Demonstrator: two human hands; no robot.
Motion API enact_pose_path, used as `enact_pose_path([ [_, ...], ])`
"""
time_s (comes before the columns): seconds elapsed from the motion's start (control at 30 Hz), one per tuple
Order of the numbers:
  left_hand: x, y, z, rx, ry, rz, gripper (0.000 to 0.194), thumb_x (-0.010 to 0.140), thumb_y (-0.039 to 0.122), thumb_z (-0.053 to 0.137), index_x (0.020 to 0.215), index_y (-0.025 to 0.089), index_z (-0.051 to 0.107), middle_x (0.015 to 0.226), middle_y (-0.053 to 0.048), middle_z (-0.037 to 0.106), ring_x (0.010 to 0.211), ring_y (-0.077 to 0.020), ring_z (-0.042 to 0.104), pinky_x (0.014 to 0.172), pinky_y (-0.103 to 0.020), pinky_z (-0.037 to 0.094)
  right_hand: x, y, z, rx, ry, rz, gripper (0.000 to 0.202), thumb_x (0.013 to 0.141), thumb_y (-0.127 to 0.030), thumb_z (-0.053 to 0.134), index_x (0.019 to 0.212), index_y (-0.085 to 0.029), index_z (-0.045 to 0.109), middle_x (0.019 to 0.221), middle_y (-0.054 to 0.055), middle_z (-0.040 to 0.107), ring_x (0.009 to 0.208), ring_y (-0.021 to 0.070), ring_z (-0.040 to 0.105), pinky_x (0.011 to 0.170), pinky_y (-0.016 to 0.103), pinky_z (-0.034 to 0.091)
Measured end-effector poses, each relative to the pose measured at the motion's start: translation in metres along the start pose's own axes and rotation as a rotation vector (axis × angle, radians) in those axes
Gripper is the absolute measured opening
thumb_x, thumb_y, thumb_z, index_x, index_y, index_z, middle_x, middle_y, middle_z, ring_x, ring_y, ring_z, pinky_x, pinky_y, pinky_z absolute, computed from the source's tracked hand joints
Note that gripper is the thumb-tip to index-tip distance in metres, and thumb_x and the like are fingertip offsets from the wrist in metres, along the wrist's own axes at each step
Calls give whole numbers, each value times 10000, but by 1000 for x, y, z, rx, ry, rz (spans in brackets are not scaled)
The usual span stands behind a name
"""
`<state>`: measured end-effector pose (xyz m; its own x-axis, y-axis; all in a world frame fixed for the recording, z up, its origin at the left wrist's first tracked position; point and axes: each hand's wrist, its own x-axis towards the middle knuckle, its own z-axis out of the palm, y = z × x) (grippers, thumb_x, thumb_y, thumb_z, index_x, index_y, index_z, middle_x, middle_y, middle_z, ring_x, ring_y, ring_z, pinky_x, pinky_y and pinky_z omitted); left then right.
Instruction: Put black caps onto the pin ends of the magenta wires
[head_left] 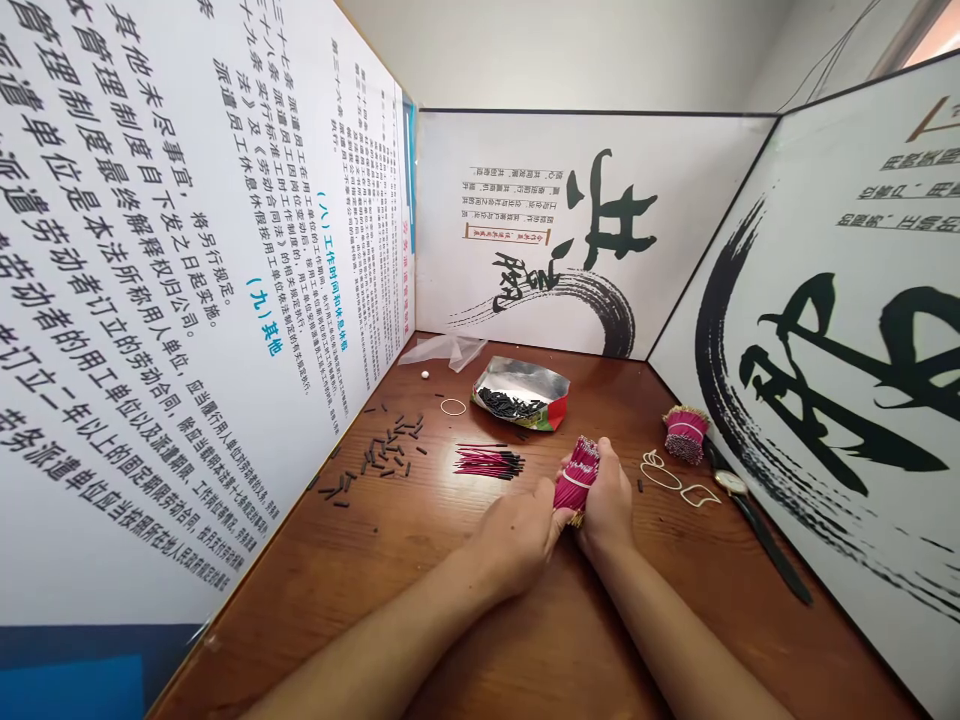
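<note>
A bundle of thin magenta sticks (pixel 576 482), bound by a pale band, is held between both hands above the table. My left hand (pixel 517 530) grips its left side, fingers closed. My right hand (pixel 609 497) wraps round the right side. Just left of the hands, loose magenta sticks with black ends (pixel 487 461) lie side by side on the wood. Behind them stands an open foil bag (pixel 521 385) with small black pieces in it. Many similar black pieces (pixel 386 450) are scattered farther left.
A second banded magenta bundle (pixel 685 436) stands at the right, near pale rubber bands (pixel 661 472) and a wristwatch (pixel 731 484). Another band (pixel 453 407) and clear plastic (pixel 446 350) lie at the back left. Printed panels (pixel 540 230) enclose the brown table (pixel 337 600).
</note>
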<state>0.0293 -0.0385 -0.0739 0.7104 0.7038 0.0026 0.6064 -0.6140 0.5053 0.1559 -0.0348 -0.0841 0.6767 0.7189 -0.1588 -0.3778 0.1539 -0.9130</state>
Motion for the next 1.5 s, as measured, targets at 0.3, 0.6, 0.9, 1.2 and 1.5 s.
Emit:
enact_pose_path([
  [0.3,-2,1,0,26,-15,-2,370,988,434,211,1117,184,451,1032,-118,682,920,-279,652,750,-364,467,1,-1,-1,44,-17,15,413,758,-588,591,735,-176,562,567,-13,622,444,138,571,431,258,463],
  [0.6,-5,5,-5,31,-64,-42,355,979,439,230,1097,184,447,1003,-134,683,890,-291,661,724,-369,473,3,-2,-2,48,-7,10,425,738,-598,610,752,-176,559,569,-15,621,432,135,562,399,248,444],
  [0.9,-9,1,0,40,-30,-16,352,979,431,225,1100,195,456,999,-123,689,879,-298,664,709,-380,480,3,-1,-2,89,-30,10,399,749,-568,619,736,-174,558,559,-21,607,428,124,544,394,238,432],
  [1.2,-9,5,1,9,78,-64,202,887,396,439,968,217,485,991,-76,675,874,-257,648,733,-352,489,-1,0,-2,103,-82,-22,392,730,-561,647,743,-183,548,569,-28,593,456,119,536,415,231,445],
  [1.5,0,4,9,109,86,-156,208,852,316,461,1025,203,489,1011,-76,663,880,-261,649,745,-373,505,-3,2,-2,102,-161,-60,380,662,-478,762,765,-184,544,592,-42,603,468,107,551,436,210,448],
])
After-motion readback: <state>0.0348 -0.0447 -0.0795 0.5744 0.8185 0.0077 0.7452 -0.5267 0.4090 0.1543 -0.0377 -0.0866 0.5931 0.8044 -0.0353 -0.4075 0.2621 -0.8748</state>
